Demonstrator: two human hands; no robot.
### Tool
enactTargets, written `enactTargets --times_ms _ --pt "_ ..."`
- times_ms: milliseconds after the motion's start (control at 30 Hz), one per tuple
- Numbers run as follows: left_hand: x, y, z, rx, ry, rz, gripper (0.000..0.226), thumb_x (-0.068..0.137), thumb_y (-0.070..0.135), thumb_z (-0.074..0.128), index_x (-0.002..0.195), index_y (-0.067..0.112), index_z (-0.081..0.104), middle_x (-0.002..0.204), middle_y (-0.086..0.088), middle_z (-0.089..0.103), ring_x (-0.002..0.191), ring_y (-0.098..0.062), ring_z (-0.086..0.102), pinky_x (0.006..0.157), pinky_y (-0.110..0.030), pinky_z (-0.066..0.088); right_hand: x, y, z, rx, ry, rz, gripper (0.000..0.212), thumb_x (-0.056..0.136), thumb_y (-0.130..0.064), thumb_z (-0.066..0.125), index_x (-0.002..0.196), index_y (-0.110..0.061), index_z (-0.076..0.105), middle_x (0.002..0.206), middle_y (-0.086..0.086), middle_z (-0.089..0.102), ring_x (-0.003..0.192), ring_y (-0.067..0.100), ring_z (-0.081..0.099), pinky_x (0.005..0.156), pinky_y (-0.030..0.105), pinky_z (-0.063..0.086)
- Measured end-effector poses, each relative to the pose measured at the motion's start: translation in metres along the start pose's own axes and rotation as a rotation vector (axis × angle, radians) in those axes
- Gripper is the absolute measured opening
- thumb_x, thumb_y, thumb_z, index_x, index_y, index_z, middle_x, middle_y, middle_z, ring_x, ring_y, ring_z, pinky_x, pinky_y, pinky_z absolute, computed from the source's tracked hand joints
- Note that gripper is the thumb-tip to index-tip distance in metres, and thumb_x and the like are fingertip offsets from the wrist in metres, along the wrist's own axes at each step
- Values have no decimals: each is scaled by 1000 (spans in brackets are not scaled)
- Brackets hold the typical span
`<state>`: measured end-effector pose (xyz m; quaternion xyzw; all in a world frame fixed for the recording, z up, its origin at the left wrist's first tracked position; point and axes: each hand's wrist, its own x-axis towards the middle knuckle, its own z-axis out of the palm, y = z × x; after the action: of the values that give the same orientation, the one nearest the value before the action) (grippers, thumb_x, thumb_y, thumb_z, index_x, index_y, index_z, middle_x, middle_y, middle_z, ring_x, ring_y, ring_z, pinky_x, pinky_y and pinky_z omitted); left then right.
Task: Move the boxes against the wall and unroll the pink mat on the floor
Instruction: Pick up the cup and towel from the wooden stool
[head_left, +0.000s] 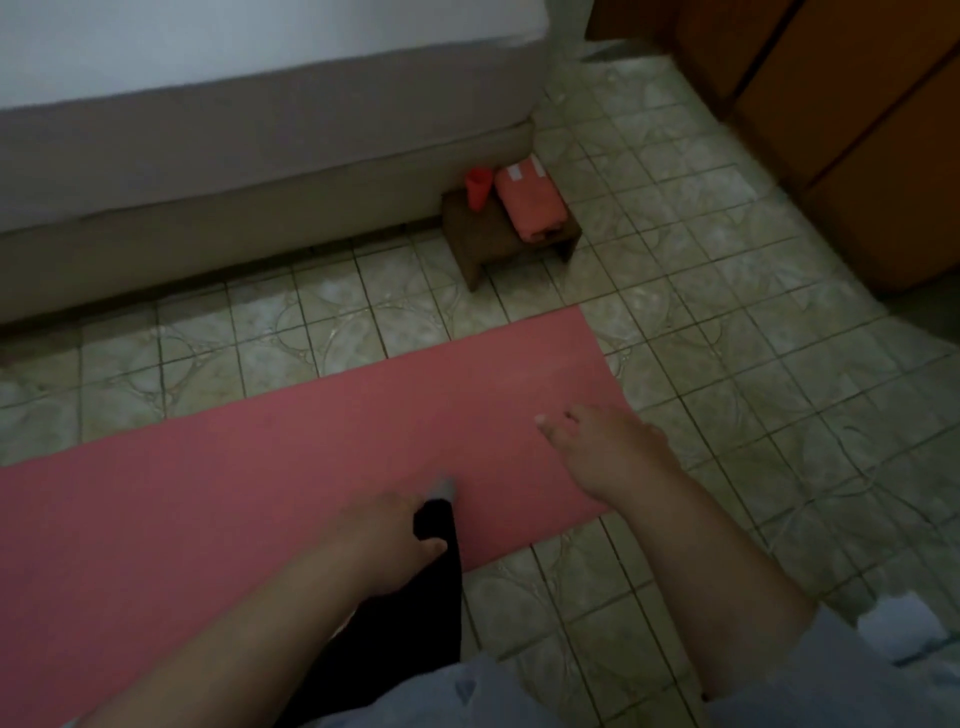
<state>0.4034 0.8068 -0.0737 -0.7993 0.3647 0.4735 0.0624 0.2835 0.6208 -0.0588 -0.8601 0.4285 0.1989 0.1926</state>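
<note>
Evidently the pink mat (291, 467) lies flat. Right hand (605, 449) spread wide, palm down near its right end; left hand (392, 535) grips black fabric (436, 571). Recommend pressing that end flat, smoothing outward.

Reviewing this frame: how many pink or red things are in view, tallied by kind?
Pink mat, unrolled flat on the floor: 1
Folded pink cloth on the stool: 1
Red cup on the stool: 1
Total: 3
</note>
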Motion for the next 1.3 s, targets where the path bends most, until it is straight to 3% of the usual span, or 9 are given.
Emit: enactTargets --times_ms 233,433,567,733,1000,1300 --pt "101 31 -165 128 105 47 63 88 50 46 141 18 33 146 -9 38 130 -26 41 104 -34 34 96 8 -54 72 21 123 60 90 -62 25 118 -19 57 121 6 61 109 28 57 93 42 39" --pt "191 82 -292 161 218 115 66 84 55 48 139 20 37 143 -9 43 127 -26 44 102 -37 39 135 36 -67 124 -105 235 45 92 -54 24 84 -25 58 98 2 62 94 25 60 77 33 42" --pt "253 117 -350 171 224 150 66 84 56 47 138 19 37 145 -9 41 130 -26 41 102 -36 35 186 46 -88 167 -164 315 52 93 -57 24 110 -24 59 121 1 61 109 24 57 89 34 42" --pt "313 143 -400 79 207 112 67 85 57 45 140 21 34 145 -9 41 129 -25 41 104 -37 36 303 63 -162 66 -106 215 48 95 -50 24 117 -24 58 121 0 60 109 21 56 91 35 40" --pt "378 134 -435 -118 196 -19 60 85 56 44 136 24 38 142 -4 44 128 -22 44 103 -35 36 490 39 -271 -64 26 57 61 92 -59 22 131 -20 49 139 5 48 126 24 44 105 45 32" --pt "494 100 -469 -149 201 -82 65 86 55 43 142 24 29 147 -3 38 130 -20 40 106 -34 34 674 11 -275 -26 111 -39 62 92 -59 26 132 -18 47 141 8 46 127 28 43 102 46 32"
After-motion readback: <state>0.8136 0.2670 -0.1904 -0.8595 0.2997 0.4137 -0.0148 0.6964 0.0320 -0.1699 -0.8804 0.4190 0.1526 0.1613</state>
